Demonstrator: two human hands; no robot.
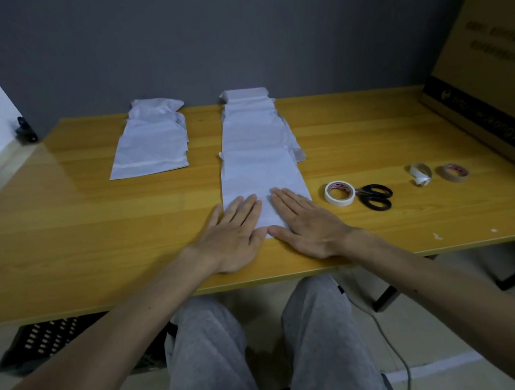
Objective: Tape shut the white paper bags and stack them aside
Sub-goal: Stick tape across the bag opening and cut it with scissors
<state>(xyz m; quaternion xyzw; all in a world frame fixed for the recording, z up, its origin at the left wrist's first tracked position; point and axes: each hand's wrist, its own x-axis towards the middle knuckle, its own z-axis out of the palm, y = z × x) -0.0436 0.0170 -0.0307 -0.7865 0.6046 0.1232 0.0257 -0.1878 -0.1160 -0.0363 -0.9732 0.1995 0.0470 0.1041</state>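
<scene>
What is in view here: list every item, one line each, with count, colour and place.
table: one, yellow wood, middle.
centre bags: overlapping row, count unclear, white, back edge toward the hands.
left bags: pile, count unclear, white, back left.
white tape roll: one, white, right of centre bags.
scissors: one, black handles, against that roll's right side.
spent tape core: one, brown with white scrap, further right.
brown tape roll: one, brown, beside the core.
cardboard box: one, brown, far right.
crate: one, black, under table, left.
cable: one, grey, floor.
left hand: flat on nearest centre bag.
right hand: flat, same bag.
</scene>
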